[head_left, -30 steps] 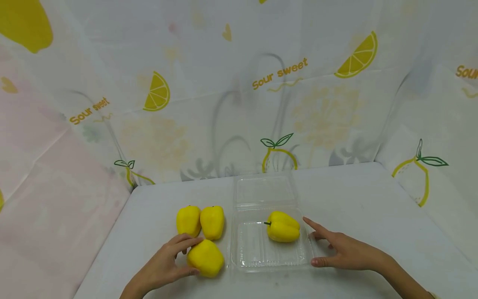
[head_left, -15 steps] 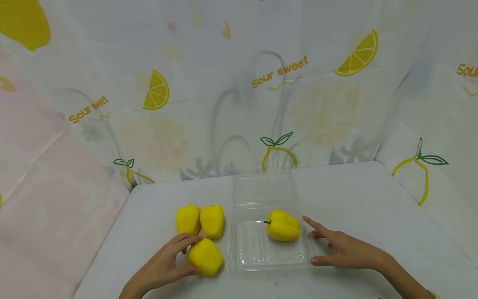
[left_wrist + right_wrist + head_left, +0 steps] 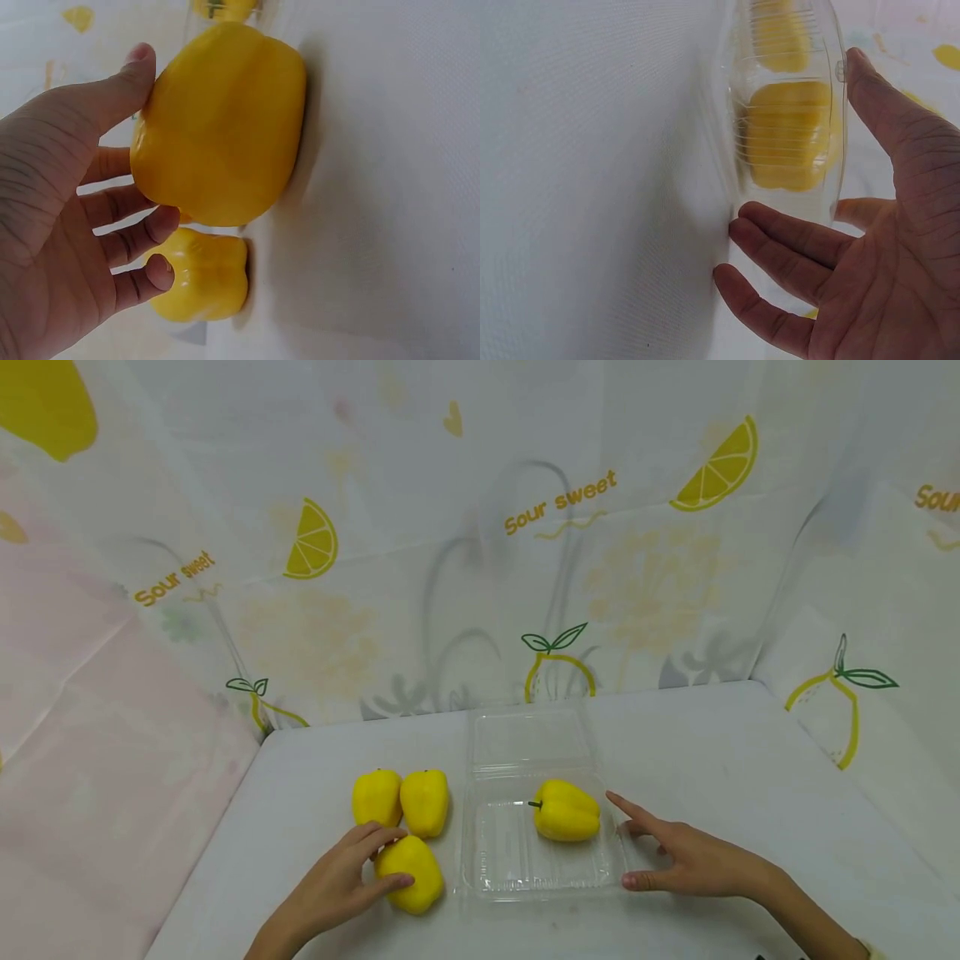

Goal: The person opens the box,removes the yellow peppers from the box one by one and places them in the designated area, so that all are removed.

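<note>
My left hand [image 3: 341, 881] holds a yellow bell pepper [image 3: 412, 877] on the table, thumb over its near side and fingers at its far side. In the left wrist view this bell pepper [image 3: 225, 127] rests on the cloth, its stem hidden. Two more yellow bell peppers [image 3: 377, 797] stand upright just behind it. Another yellow bell pepper [image 3: 567, 811] lies on its side in the clear plastic clamshell box [image 3: 498, 860], green stem pointing left. My right hand [image 3: 693, 864] is spread along the box's right side; in the right wrist view its thumb touches the rim [image 3: 841, 112].
The box's clear lid [image 3: 532, 739] lies folded back toward the rear of the white table [image 3: 697, 760]. A lemon-print cloth [image 3: 450, 568] hangs behind and along both sides.
My left thumb has shifted from the near edge of the bell pepper up onto its side, and that pepper has turned slightly. The right hand and the box stay in place.
</note>
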Tool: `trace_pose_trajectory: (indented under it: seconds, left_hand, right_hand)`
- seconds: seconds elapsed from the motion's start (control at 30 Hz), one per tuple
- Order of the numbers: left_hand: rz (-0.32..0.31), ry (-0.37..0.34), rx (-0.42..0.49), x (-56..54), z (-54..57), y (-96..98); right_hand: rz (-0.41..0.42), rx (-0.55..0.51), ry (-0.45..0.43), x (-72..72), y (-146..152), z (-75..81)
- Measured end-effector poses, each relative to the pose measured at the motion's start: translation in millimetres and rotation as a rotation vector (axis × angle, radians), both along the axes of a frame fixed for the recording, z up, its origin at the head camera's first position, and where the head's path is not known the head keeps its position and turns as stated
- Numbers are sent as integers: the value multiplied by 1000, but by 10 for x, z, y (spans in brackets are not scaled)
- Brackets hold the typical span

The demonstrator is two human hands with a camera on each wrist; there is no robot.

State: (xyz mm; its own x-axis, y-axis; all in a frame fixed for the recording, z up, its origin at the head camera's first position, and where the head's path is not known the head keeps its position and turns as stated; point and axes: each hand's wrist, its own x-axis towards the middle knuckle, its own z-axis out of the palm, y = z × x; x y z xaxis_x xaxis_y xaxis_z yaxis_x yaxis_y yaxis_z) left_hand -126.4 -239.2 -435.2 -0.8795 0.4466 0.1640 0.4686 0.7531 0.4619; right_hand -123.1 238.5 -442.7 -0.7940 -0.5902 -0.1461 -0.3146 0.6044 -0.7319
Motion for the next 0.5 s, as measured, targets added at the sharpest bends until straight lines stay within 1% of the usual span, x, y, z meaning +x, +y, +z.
trace_pose_trajectory:
  seconds: [0.1, 0.33, 0.5]
  left_hand:
    - [-5, 31, -11, -5, 5, 16]
    - [-49, 102, -11, -25, 20, 24]
    - [-82, 135, -17, -47, 20, 29]
  right_hand:
    - [-3, 3, 1, -3, -3, 5]
    - [-7, 0, -13, -8, 3, -8]
    - [-4, -6, -9, -9, 1, -15]
